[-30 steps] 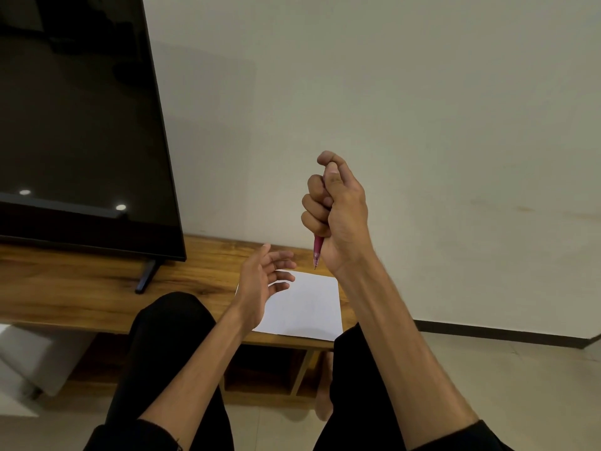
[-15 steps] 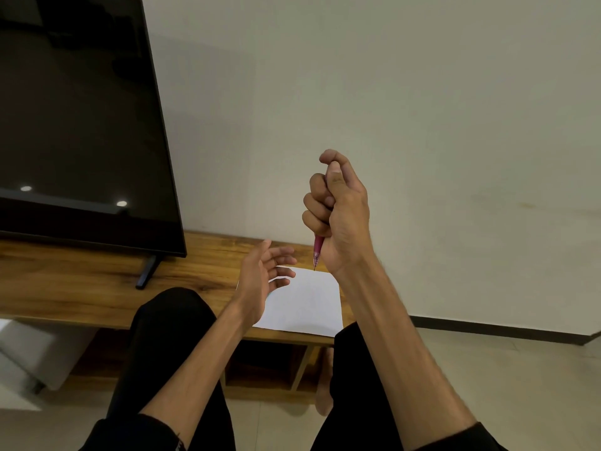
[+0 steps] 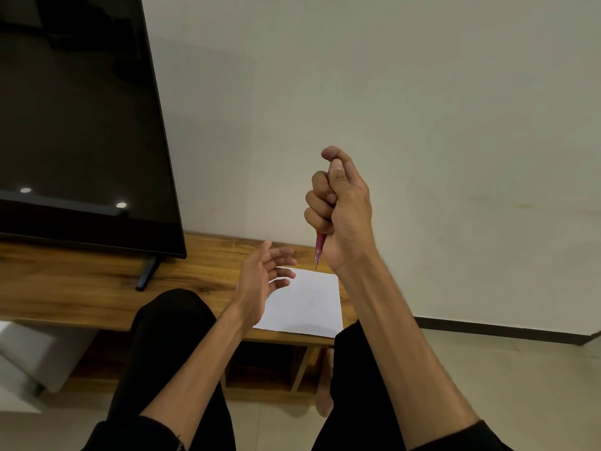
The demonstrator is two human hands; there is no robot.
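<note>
- Nearest the camera, two legs in black trousers (image 3: 169, 346) run forward, with a bare forearm above each one.
- Between the knees a bare foot (image 3: 325, 385) rests on the pale tiled floor (image 3: 487, 379).
- The left hand (image 3: 263, 281) is held edge-up with its palm turned to the right. Its fingers are loose, slightly spread and grasp nothing, and it hovers over the left edge of the paper.
- The right hand (image 3: 341, 209) is raised higher, in front of the wall, and clenched in a fist round a red pen (image 3: 319, 249).
- Only the lower end of the pen shows below the fist. Its tip points straight down, and in the picture it falls on the far edge of the sheet.
- The white sheet of paper (image 3: 309, 304) lies flat on the right end of a low wooden bench (image 3: 81, 288), with its near edge close to the bench's front edge.
- The bench top is brown with a dark grain, and open compartments show under it between the knees.
- On the floor at the left, beside the bench, stands a white object (image 3: 32, 353) that is only partly in view.
- A large black television (image 3: 74, 125) stands on the bench's left part on a thin dark foot. Its screen is off and reflects two small lights.
- Behind everything rises a plain off-white wall (image 3: 422, 109), with a dark skirting strip (image 3: 487, 330) where it meets the floor on the right.
</note>
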